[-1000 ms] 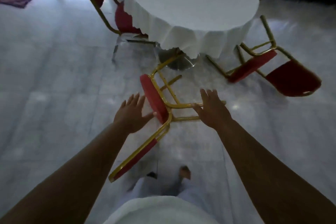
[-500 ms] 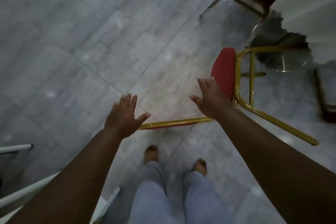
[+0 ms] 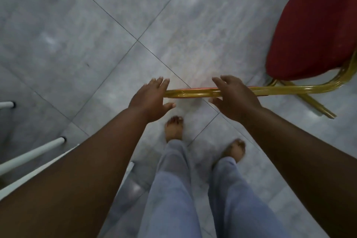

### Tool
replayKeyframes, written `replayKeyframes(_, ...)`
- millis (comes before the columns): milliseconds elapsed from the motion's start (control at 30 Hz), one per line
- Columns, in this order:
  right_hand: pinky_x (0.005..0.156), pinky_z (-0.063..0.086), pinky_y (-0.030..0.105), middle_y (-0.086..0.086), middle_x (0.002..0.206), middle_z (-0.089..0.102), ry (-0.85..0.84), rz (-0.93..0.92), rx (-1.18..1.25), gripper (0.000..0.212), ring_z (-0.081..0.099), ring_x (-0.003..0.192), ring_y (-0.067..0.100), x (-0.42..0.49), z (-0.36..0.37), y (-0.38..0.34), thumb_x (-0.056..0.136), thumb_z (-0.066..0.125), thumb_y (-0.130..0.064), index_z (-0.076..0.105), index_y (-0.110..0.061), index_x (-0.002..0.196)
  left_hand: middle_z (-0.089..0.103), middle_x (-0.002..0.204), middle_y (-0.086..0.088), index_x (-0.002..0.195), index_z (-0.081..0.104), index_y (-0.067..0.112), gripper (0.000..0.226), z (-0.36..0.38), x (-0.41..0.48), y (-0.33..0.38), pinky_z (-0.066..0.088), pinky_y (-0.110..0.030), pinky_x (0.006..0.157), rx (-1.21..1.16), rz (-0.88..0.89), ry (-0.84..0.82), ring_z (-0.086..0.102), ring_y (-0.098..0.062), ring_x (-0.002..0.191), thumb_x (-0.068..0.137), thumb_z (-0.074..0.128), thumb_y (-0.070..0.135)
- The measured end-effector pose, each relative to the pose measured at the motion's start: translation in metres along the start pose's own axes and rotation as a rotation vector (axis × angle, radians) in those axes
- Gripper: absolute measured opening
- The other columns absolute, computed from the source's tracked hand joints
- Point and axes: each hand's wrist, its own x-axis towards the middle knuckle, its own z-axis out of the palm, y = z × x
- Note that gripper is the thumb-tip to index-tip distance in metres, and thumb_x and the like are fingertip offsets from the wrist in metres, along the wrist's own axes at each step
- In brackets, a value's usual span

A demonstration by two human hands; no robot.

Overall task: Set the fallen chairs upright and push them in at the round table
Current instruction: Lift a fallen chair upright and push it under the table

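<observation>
Legs: I'm standing in light grey-blue trousers (image 3: 173, 189), and my bare feet (image 3: 173, 129) are planted on the floor, the left one a step ahead.
Left edge: white metal tubes (image 3: 31, 152) are slanting in beside my left arm.
Left hand: my left hand (image 3: 150, 100) is reaching out flat, fingers straight and thumb spread. It is covering the end of the gold rail (image 3: 189, 92) and gripping nothing. I cannot tell whether it is touching.
Right hand: my right hand (image 3: 235, 96) is arching over that same rail, fingers on the far side and thumb on the near side. It is not closed round the rail.
Chair: the gold-framed chair with red padding (image 3: 313, 29) is lying tipped on its side, its rail running across under both hands and its red seat rising at the far right.
Floor: grey marbled floor tiles (image 3: 77, 25) are stretching away beyond.
</observation>
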Motion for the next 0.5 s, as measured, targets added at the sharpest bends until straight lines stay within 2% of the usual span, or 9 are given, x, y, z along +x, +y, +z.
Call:
replayKeyframes(133,0.087,0.046,0.043,0.010,0.118,0.062,0.097,-0.116,-0.088,0.045,0.052,0.107,0.031,0.010,0.024,0.008,0.084,0.070,-0.026,0.059,-0.020,0.128,0.031,0.158,-0.006,0.151,0.028,0.025,0.070,0.034,0.018,-0.005,0.034,-0.043,0.112,-0.090,0.012,-0.007,0.028,-0.026,0.145,0.092,0.060,0.043)
replayKeyframes(200,0.081,0.046,0.042,0.010,0.107,0.064,0.156,-0.146,-0.116,0.040,0.053,0.097,0.031,0.014,0.029,0.010,0.082,0.072,-0.022,0.064,-0.019,0.120,0.048,0.145,-0.005,0.143,0.043,0.026,0.056,0.042,0.024,-0.004,0.046,-0.042,0.099,-0.148,0.008,0.076,0.049,-0.028,0.129,0.092,0.063,0.035)
replayKeyframes(267,0.078,0.045,0.042,0.010,0.102,0.063,0.183,-0.159,-0.131,0.036,0.053,0.093,0.031,0.017,0.032,0.013,0.080,0.073,-0.018,0.065,-0.019,0.115,0.057,0.127,-0.005,0.131,0.055,0.023,0.042,0.046,0.029,-0.003,0.051,-0.038,0.082,-0.189,0.005,0.166,0.060,-0.027,0.105,0.091,0.065,0.027)
replayKeyframes(333,0.077,0.043,0.041,0.009,0.099,0.062,0.197,-0.168,-0.157,0.033,0.052,0.091,0.031,0.021,0.034,0.013,0.079,0.073,-0.016,0.064,-0.020,0.111,0.055,0.117,-0.006,0.122,0.055,0.019,0.036,0.048,0.032,0.000,0.048,-0.036,0.072,-0.195,-0.021,0.210,0.059,-0.027,0.092,0.089,0.067,0.022)
replayKeyframes(500,0.073,0.043,0.040,0.006,0.094,0.059,0.197,-0.182,-0.239,0.031,0.051,0.086,0.026,0.026,0.037,0.014,0.080,0.070,-0.011,0.060,-0.022,0.107,0.049,0.099,-0.007,0.100,0.049,0.015,0.023,0.051,0.037,0.005,0.039,-0.035,0.058,-0.129,0.005,0.240,0.046,-0.023,0.077,0.087,0.067,0.014)
